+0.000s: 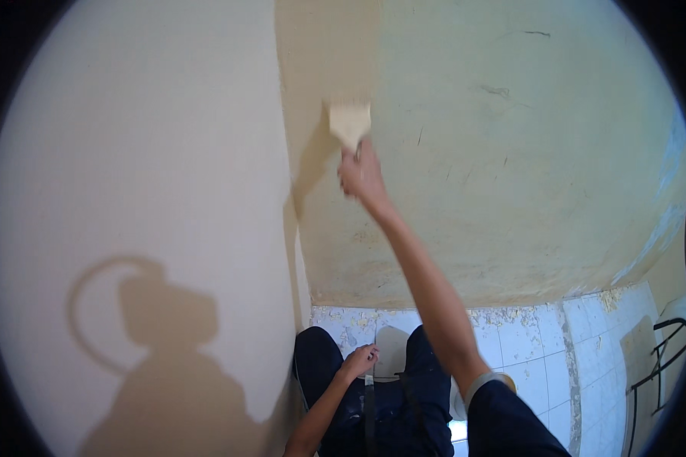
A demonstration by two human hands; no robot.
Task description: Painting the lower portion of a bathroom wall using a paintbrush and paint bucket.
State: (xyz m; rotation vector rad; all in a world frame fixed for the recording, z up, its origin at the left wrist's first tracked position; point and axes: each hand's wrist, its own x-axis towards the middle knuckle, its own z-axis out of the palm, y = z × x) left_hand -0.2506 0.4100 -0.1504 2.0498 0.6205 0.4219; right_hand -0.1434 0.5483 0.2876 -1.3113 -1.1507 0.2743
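Observation:
My right hand (pixel 362 171) is raised to the greenish wall (pixel 472 167) and closed round the handle of a wide paintbrush (pixel 350 120). The brush is cream-coloured and slightly blurred, bristles upward against the wall. Above it runs a beige painted strip (pixel 328 46) beside the corner. Low down, my left hand (pixel 360 359) hovers over my lap with curled fingers. What those fingers hold, if anything, is too small to make out. A light round container (pixel 457 404) stands on the floor, mostly hidden by my right arm.
A pale wall (pixel 168 152) meets the greenish one at a corner on the left and carries my shadow. White floor tiles (pixel 522 335) have paint flakes scattered along the wall's foot. Dark metal furniture legs (pixel 655 365) stand at the far right.

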